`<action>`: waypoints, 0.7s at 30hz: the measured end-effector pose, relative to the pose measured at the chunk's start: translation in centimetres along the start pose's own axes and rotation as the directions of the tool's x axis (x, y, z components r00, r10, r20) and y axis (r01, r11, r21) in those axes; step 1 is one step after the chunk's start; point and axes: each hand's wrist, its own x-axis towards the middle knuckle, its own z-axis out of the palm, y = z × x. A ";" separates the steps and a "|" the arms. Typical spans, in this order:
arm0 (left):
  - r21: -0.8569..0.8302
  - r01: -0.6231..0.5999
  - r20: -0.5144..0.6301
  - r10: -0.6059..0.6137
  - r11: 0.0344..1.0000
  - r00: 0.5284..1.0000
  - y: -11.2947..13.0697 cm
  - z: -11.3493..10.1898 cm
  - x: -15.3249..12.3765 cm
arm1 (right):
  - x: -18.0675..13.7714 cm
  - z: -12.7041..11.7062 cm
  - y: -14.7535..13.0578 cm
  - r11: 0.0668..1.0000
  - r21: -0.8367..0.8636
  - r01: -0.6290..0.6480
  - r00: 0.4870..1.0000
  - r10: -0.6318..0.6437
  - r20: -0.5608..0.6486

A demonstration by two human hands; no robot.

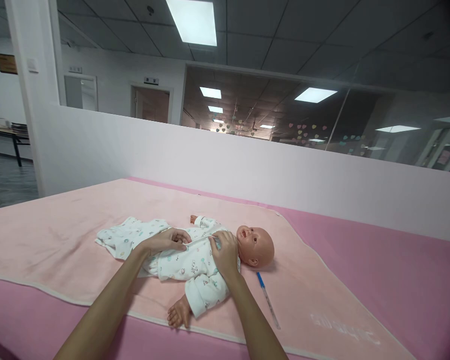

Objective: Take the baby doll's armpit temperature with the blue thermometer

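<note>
A baby doll (pixel 255 246) lies on its back with its head toward the right. It wears a white baby shirt (pixel 178 262) with small printed figures, and matching trousers (pixel 129 235) cover its legs at the left. My left hand (pixel 167 241) rests over the doll's belly, fingers curled on the shirt's front edge. Near the collar, my right hand (pixel 225 250) pinches the same front edge, which runs as a raised fold between both hands. The fingertips are partly hidden. One doll hand (pixel 180 312) sticks out of the near sleeve; the other (pixel 193 219) shows at the far side.
A thin clear stick with a blue end (pixel 268 300), thermometer-like, lies beside my right forearm. Beneath everything is a peach blanket (pixel 322 300) over a pink surface (pixel 378 250). A low white wall (pixel 247 170) with glass above bounds the far side.
</note>
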 end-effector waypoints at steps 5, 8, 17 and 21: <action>0.021 -0.025 0.024 0.025 0.999 0.999 -0.1 0.0 0.0 | 0.0 0.0 -0.1 1.000 -0.002 -0.004 1.000 0.004 -0.001; 0.038 -0.037 0.007 0.036 0.999 0.999 0.0 0.2 -0.1 | 0.0 0.0 -0.1 1.000 0.000 -0.004 1.000 0.004 0.003; 0.141 0.007 -0.265 0.031 0.990 0.964 -0.1 1.0 0.4 | 0.0 0.1 0.1 0.999 0.030 -0.020 1.000 0.020 0.011; 0.157 0.008 -0.260 0.034 0.988 0.965 -0.7 0.9 0.7 | 0.0 0.1 0.1 1.000 0.004 -0.017 1.000 0.017 -0.003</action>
